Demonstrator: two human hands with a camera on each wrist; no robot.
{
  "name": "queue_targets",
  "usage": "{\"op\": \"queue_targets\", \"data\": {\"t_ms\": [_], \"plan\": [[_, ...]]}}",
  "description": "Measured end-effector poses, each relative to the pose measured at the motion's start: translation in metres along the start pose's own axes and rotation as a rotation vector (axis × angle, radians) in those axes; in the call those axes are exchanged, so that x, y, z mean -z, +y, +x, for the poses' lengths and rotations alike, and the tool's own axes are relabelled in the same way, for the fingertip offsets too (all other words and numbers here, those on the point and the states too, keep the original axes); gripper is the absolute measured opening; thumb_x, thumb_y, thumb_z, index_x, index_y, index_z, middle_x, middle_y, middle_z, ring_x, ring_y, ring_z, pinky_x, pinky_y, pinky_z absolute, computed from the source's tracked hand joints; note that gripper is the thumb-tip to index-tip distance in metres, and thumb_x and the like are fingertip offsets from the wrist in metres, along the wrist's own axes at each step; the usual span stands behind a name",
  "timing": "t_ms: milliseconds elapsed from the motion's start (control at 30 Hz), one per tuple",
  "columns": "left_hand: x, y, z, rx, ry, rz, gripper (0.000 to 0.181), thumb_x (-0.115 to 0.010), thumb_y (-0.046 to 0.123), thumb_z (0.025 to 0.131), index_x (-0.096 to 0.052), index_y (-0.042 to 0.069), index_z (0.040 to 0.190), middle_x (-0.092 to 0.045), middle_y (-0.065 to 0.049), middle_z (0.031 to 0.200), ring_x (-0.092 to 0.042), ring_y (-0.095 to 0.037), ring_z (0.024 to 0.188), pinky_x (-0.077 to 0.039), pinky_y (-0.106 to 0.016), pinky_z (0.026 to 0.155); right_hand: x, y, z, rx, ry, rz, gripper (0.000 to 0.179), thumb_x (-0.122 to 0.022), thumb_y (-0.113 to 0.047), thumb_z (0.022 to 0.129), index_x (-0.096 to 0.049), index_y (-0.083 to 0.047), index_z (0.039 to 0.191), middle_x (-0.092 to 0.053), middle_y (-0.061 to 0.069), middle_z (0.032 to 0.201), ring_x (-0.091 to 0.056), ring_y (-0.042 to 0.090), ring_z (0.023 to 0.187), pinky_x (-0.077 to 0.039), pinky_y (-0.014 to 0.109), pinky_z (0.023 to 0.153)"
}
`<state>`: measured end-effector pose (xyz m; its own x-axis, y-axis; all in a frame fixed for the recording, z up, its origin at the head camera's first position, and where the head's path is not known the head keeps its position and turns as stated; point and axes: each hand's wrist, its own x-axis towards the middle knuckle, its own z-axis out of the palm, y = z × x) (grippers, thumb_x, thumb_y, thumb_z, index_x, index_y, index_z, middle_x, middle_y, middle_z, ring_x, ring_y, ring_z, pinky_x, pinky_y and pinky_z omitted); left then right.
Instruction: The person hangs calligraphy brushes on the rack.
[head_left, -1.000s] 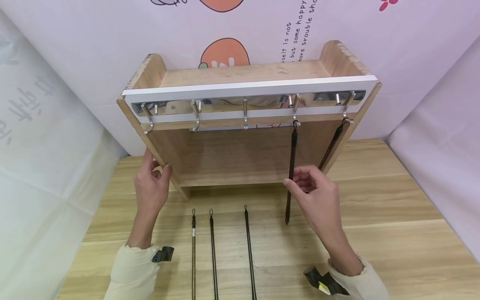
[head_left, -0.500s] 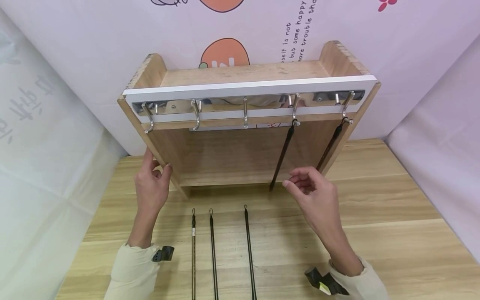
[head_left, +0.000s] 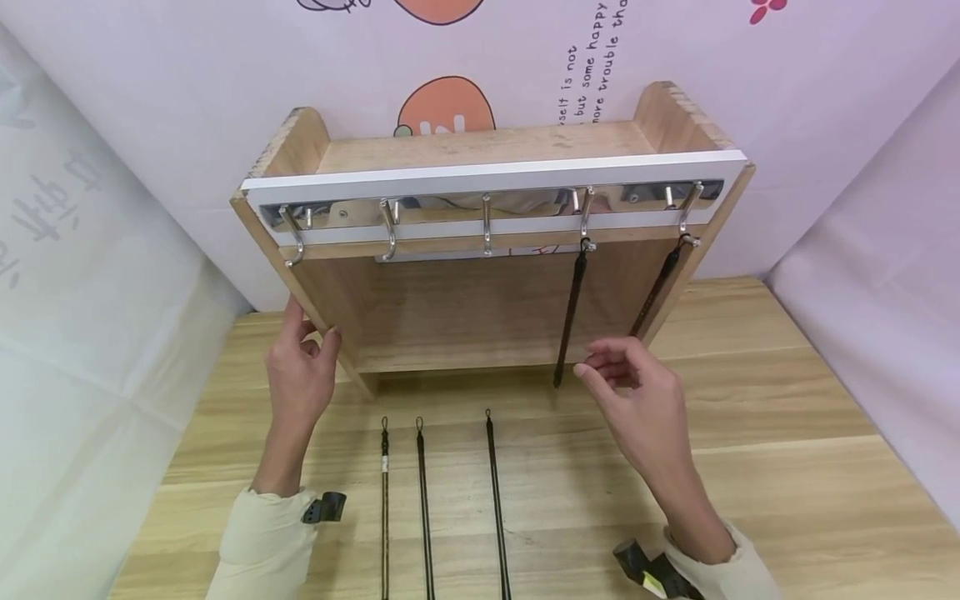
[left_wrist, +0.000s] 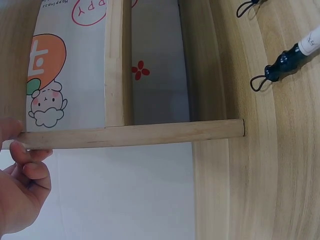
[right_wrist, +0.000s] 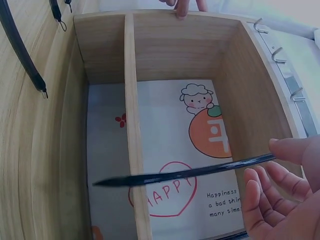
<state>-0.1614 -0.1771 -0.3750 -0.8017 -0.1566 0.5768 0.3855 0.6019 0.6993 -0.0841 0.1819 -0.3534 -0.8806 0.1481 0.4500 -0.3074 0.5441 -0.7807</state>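
Note:
My left hand (head_left: pixel 303 375) grips the left side panel (left_wrist: pixel 150 136) of a wooden shelf (head_left: pixel 465 312), thumb in front and fingers behind. A dark calligraphy brush (head_left: pixel 572 317) hangs by its loop from a metal hook (head_left: pixel 587 225), tilted with its tip down and to the left. Just right of its tip is my right hand (head_left: pixel 637 408), fingers loosely bent, with a small gap to the brush in the head view. A second brush (head_left: pixel 658 287) hangs from the rightmost hook, its lower end hidden behind the right hand.
Three more brushes (head_left: pixel 386 500) lie side by side on the wood-grain table (head_left: pixel 780 467), loops toward the shelf. Left of the hanging brushes, three hooks (head_left: pixel 389 229) on the shelf's white front strip (head_left: pixel 450 177) bear nothing. Printed white cloth (head_left: pixel 525 75) stands behind.
My right hand has let go of the hanging brush. The brush swung back and left, then slightly right again. The left hand has kept its grip on the shelf.

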Motion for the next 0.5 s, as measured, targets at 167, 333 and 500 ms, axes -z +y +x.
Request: {"op": "queue_targets", "data": {"t_ms": [167, 333, 500], "plan": [[0.0013, 0.0002, 0.0001, 0.003, -0.001, 0.001, 0.066, -0.061, -0.003, 0.093, -0.044, 0.021, 0.152, -0.067, -0.020, 0.120, -0.061, -0.023, 0.068, -0.035, -0.014, 0.043, 0.0023, -0.0007, -0.0003, 0.023, -0.005, 0.009, 0.021, -0.074, -0.004, 0.090, -0.067, -0.002, 0.109, -0.069, 0.003, 0.091, -0.061, 0.012, 0.078, -0.048, 0.015, 0.070], [0.0029, 0.0017, 0.0005, 0.019, -0.021, 0.021, 0.064, -0.062, -0.003, 0.092, -0.045, 0.019, 0.150, -0.066, -0.019, 0.122, -0.061, -0.024, 0.071, -0.036, -0.014, 0.045, 0.0057, -0.0009, -0.0016, 0.056, -0.003, 0.034, 0.024, -0.072, -0.003, 0.091, -0.068, -0.004, 0.115, -0.070, 0.002, 0.095, -0.061, 0.011, 0.081, -0.048, 0.015, 0.073], [0.0049, 0.0028, 0.0009, 0.027, -0.039, 0.061, 0.060, -0.063, 0.000, 0.092, -0.047, 0.016, 0.148, -0.068, -0.019, 0.117, -0.057, -0.021, 0.062, -0.037, -0.016, 0.045, 0.0078, -0.0007, -0.0031, 0.081, 0.016, 0.038, 0.027, -0.072, -0.001, 0.090, -0.069, -0.005, 0.117, -0.070, 0.005, 0.099, -0.061, 0.009, 0.085, -0.047, 0.016, 0.079]]}}
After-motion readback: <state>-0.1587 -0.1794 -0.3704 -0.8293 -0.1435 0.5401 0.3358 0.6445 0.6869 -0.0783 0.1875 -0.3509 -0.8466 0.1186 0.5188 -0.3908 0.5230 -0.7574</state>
